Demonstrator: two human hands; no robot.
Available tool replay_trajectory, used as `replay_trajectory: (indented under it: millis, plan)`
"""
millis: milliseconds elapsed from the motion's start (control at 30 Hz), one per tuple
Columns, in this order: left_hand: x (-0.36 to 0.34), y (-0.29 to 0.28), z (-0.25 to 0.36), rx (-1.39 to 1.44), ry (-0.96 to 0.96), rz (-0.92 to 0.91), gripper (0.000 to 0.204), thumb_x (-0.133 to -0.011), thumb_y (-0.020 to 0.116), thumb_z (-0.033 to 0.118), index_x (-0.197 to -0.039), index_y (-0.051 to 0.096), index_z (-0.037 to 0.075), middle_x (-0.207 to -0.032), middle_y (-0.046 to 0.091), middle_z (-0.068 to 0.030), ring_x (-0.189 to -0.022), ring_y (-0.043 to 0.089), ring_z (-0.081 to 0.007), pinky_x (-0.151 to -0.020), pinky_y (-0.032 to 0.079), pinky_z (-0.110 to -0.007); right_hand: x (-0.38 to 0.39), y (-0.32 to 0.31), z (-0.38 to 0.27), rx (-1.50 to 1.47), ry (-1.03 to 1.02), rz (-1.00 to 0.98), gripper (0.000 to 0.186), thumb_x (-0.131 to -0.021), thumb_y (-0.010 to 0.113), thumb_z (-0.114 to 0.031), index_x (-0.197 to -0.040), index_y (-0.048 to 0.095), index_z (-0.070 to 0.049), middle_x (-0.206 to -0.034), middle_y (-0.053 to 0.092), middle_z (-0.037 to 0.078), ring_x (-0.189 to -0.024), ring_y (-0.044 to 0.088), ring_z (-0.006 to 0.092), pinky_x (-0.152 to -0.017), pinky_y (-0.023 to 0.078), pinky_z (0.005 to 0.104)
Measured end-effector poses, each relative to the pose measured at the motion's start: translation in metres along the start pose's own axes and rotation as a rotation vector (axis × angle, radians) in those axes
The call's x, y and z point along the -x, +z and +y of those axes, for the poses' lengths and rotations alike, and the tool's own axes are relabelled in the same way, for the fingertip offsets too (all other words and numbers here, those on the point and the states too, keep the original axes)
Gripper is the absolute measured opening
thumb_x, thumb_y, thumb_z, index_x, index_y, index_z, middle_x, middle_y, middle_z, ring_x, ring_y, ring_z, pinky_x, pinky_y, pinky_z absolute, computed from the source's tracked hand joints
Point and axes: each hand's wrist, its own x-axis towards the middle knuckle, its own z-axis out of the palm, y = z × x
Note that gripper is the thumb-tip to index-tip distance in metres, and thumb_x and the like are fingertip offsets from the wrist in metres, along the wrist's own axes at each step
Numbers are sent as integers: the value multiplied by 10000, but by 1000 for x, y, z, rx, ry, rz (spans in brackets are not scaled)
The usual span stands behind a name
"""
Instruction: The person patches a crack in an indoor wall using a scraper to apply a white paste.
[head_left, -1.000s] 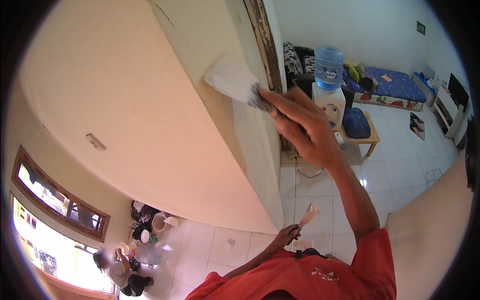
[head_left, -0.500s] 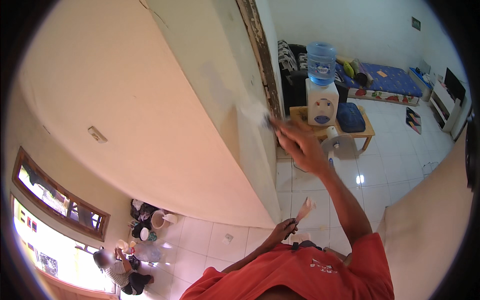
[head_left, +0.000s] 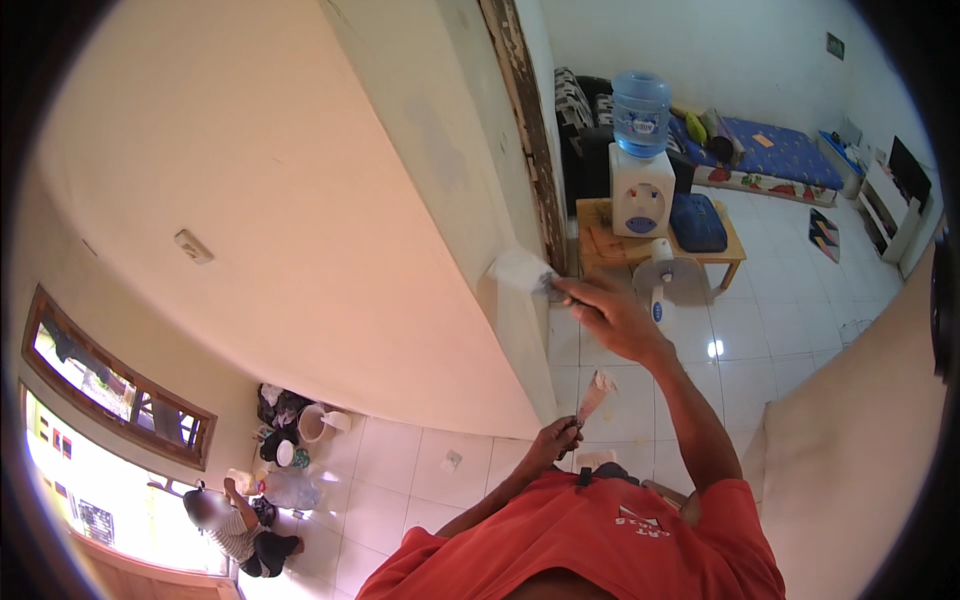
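In my right hand is a wide putty knife, its white-smeared blade against the pale narrow wall face beside the pink-toned wall. My left hand, low at my front, grips the handle of a narrower putty knife with pale paste on its upturned blade. A grayish patch shows higher on the wall face, next to the worn door frame.
Beyond the doorway stand a water dispenser on a low wooden table, a fan and a mattress. At lower left another person crouches near buckets and bags by a window.
My right hand and the wide knife have moved down the wall and slightly right. My left hand with its knife has risen a little and shifted left.
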Motion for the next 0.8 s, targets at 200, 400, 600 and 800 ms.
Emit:
replay_trajectory:
  millis: [200,400,600,800]
  plan:
    - [6,-8,9,81,31,-16,332,-1024,509,213,-1287,518,8,-989,630,-50,-816,594,-101,-750,510,-258,-28,-26,8,-247,-67,263,470,-931,621,-158,-1386,530,-85,-1109,620,90,-890,598,179,-812,479,309]
    - [5,-6,10,68,33,2,363,-1025,508,207,-1311,496,-16,-956,628,-47,-799,587,-90,-716,501,-238,-54,-53,42,-657,309,121,423,-950,631,-305,-1285,596,-49,-906,607,13,-792,524,101,-734,458,269]
    - [12,-17,1,113,20,72,399,-1020,512,206,-1345,477,-21,-965,630,-45,-795,585,-87,-695,480,-233,-100,-58,61,-351,135,8,395,-947,619,-381,-894,629,11,-761,517,-19,-718,449,84,-660,401,254]
    - [4,-28,10,125,-11,63,406,-1009,541,235,-1327,497,-14,-987,625,-51,-830,574,-104,-756,491,-265,-176,-80,82,120,-140,-148,220,-907,669,-279,-973,668,-69,-905,601,-22,-902,477,152,-850,386,325]
